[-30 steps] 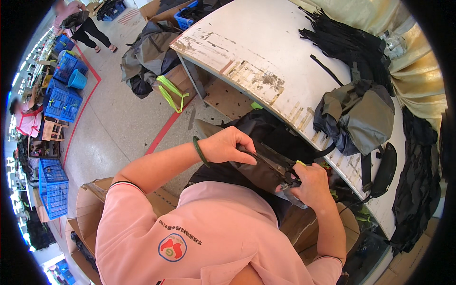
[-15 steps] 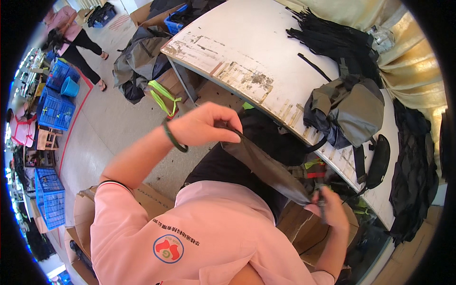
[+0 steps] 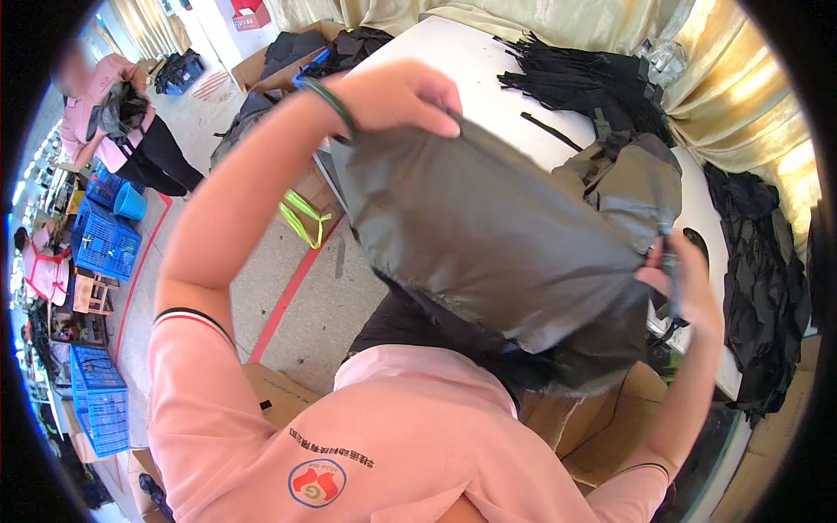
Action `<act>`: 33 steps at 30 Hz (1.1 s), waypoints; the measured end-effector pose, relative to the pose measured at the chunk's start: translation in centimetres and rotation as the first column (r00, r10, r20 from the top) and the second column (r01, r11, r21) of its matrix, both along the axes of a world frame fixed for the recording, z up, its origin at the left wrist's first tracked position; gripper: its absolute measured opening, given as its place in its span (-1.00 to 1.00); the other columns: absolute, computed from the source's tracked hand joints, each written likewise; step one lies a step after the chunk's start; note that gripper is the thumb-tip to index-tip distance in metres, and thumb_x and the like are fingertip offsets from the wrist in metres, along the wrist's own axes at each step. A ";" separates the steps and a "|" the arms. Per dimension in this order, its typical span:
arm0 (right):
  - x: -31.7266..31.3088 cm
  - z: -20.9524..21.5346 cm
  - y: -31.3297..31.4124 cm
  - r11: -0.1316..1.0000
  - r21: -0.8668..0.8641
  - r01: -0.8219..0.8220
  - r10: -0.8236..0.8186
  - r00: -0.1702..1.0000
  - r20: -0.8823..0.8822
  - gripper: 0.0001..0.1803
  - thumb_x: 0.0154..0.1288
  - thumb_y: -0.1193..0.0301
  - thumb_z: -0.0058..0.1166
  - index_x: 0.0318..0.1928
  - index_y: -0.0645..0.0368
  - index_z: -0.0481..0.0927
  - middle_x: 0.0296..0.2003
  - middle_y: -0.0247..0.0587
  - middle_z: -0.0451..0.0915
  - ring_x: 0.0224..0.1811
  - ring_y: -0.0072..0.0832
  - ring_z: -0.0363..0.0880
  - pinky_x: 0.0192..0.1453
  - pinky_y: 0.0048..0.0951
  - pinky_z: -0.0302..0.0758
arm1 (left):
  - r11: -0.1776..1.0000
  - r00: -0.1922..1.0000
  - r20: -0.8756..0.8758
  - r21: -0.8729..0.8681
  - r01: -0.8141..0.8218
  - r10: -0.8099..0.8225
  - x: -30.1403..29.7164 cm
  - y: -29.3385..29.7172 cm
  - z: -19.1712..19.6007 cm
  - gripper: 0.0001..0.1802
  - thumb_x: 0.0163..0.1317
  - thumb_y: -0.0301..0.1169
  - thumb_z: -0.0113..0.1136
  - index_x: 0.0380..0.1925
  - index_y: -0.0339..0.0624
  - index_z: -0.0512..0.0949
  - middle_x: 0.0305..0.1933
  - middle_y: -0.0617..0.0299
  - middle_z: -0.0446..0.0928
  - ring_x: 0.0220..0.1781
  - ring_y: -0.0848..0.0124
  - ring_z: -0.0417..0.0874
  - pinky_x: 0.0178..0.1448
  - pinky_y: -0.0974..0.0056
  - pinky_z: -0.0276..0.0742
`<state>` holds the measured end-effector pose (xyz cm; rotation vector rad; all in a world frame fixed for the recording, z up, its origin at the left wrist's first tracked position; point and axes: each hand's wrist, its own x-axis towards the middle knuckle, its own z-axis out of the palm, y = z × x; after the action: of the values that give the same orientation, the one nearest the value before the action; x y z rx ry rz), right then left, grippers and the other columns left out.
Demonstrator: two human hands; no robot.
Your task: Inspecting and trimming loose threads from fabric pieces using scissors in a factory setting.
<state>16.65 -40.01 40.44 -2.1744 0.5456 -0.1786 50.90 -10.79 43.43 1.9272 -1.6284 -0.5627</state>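
Observation:
A large olive-grey fabric piece [image 3: 497, 227], thin and smooth with a slight sheen, hangs spread between my hands in front of my body. My left hand [image 3: 401, 100] is closed, pinching its upper left edge between thumb and fingers. At its right end, my right hand [image 3: 684, 275] is closed on the edge, lower than the left. A narrow dark item beside the right fingers is too blurred to name. Behind the fabric, a crumpled olive bag [image 3: 641, 179] lies on the white table [image 3: 436, 52], partly hidden.
Black straps [image 3: 580, 83] are heaped at the table's back. Dark fabric pieces [image 3: 757, 279] hang over its right end. Cardboard boxes [image 3: 602, 427] stand near my waist. Blue crates [image 3: 98, 397] line the left, where another person [image 3: 113, 118] stands holding a dark bag.
Both hands have risen, and the fabric, earlier a narrow folded strip, now hangs broadly spread. The bag on the table is now partly covered. The other person has turned and lifted a dark bag.

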 end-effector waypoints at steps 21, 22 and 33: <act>-8.4 -23.3 11.2 0.956 -0.259 0.138 -0.195 0.958 -0.209 -0.50 -0.17 0.56 0.30 -0.15 0.13 0.38 -0.27 -0.09 0.59 -0.19 0.00 0.51 -0.13 -0.12 0.43 | 0.919 0.885 0.392 -0.190 0.345 -0.251 -20.8 -5.1 -25.9 -0.77 -0.01 -0.43 0.14 -0.28 -0.01 0.54 -0.33 0.25 0.45 -0.16 0.28 0.49 -0.10 0.18 0.28; -8.7 -24.0 11.3 0.956 -0.255 0.144 -0.199 0.958 -0.206 -0.50 -0.17 0.56 0.30 -0.15 0.13 0.38 -0.27 -0.09 0.59 -0.19 0.00 0.51 -0.13 -0.12 0.43 | 0.918 0.882 0.395 -0.185 0.351 -0.258 -20.3 -5.0 -26.3 -0.77 -0.01 -0.43 0.14 -0.28 -0.01 0.54 -0.33 0.25 0.45 -0.16 0.28 0.49 -0.10 0.18 0.28; -8.5 -16.3 10.3 0.941 0.250 0.227 -0.232 0.973 -0.011 -0.74 0.08 0.59 0.27 -0.31 0.20 0.40 -0.47 -0.36 0.50 -0.44 -0.62 0.41 -0.32 -0.55 0.41 | 0.921 0.973 0.022 -0.318 0.226 -0.231 -19.7 -5.6 -21.4 -0.53 0.03 -0.24 0.36 -0.05 -0.09 0.49 -0.12 0.16 0.50 -0.04 0.15 0.49 0.11 0.12 0.34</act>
<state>8.14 -29.73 24.13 -1.8600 0.7695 -0.2422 31.22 -16.35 22.05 1.5066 -1.8222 -0.3726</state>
